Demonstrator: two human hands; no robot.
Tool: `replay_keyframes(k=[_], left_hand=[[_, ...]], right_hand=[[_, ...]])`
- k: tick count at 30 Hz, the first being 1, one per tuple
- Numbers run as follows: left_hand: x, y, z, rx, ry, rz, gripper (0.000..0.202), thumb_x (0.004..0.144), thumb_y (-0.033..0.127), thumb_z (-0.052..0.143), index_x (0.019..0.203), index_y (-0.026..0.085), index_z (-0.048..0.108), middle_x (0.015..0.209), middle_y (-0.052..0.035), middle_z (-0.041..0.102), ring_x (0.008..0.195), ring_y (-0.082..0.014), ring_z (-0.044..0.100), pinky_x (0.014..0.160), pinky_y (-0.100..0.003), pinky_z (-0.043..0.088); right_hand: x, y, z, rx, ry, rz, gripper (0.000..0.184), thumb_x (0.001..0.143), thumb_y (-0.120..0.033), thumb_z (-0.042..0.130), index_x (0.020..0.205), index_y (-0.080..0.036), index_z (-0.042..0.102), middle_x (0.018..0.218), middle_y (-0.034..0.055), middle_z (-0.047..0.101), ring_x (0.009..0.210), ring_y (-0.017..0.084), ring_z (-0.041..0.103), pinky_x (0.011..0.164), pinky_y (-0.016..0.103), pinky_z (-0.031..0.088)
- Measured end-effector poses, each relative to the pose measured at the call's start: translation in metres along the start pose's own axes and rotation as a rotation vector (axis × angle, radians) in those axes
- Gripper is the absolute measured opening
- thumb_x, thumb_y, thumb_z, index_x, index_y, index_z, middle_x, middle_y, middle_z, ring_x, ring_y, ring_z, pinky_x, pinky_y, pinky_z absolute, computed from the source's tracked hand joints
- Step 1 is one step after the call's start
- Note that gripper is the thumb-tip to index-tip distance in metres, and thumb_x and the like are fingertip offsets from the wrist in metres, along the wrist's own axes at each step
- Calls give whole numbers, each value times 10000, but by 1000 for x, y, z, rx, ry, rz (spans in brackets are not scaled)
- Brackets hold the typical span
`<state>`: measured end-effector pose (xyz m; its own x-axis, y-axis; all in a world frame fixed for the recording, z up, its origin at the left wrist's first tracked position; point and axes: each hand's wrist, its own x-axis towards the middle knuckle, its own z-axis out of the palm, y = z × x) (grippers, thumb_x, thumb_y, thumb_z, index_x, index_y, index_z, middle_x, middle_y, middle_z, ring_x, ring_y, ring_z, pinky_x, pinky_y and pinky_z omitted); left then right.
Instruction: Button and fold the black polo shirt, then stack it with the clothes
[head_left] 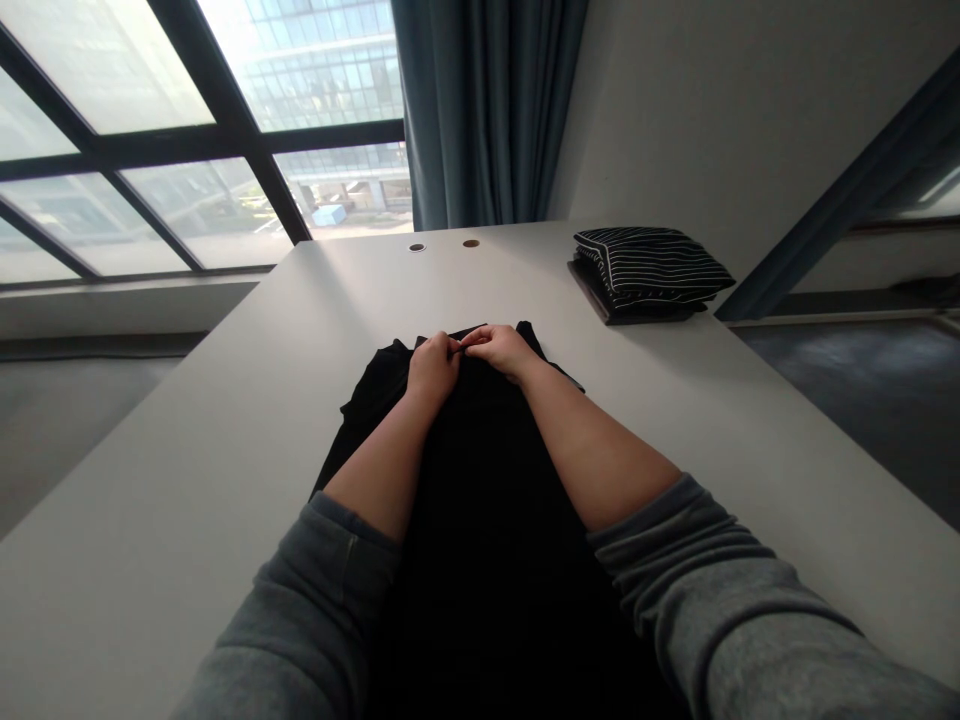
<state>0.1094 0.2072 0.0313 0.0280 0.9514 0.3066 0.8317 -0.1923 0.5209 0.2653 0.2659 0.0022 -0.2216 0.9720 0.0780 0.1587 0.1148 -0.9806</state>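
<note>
A black garment (pixel 480 480) lies spread lengthwise on the white table, its far end bunched and uneven. Both my hands meet at that far end, fingertips almost touching. My left hand (pixel 435 368) is closed, pinching the black cloth between thumb and fingers. From the other side, my right hand (pixel 499 350) pinches the same spot of fabric. The exact detail between the fingertips is too small and dark to make out. Folds of the garment stick out past both hands.
On the white table (pixel 225 450), a stack of folded dark cloth with a white-striped piece (pixel 652 265) on top sits at the back right. Two round cable holes (pixel 471 243) lie near the far edge. Behind stand a blue-grey curtain (pixel 487 110) and a large window (pixel 330 70).
</note>
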Motion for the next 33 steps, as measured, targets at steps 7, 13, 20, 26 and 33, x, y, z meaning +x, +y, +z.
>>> replay_keyframes(k=[7,13,20,26,33], left_hand=[[4,-6,1,-126,-27,-55,79,894,147,643,914,222,626,1091,-66,778,1059,-243,704,954,-383,533],[7,-11,1,-182,-21,-86,78,880,162,666,878,219,613,1097,-65,789,1061,-236,711,965,-382,527],[7,-12,0,-192,-25,-124,95,871,194,692,838,224,608,1046,-52,790,1025,-233,712,928,-378,530],[6,-14,1,-220,-22,-134,89,853,213,708,827,226,624,978,-37,776,952,-220,704,887,-362,525],[6,-14,0,-260,-39,-134,104,830,218,719,802,224,619,949,-36,771,912,-222,690,861,-353,505]], right_hand=[[-10,-13,-6,-319,8,-212,205,743,-121,708,905,-194,811,949,19,784,940,175,722,980,297,540],[-14,-17,-2,-457,64,-293,227,771,-93,695,923,-211,816,1002,31,775,1000,202,708,998,319,537],[-13,-17,-6,-472,54,-271,178,777,-130,741,901,-219,833,974,35,778,966,202,711,974,306,533],[-12,-15,-7,-490,52,-269,168,785,-123,729,895,-196,833,984,45,778,954,197,712,934,291,535],[-10,-14,-7,-579,8,-316,188,825,-98,686,940,-176,814,1023,52,761,983,184,691,941,281,517]])
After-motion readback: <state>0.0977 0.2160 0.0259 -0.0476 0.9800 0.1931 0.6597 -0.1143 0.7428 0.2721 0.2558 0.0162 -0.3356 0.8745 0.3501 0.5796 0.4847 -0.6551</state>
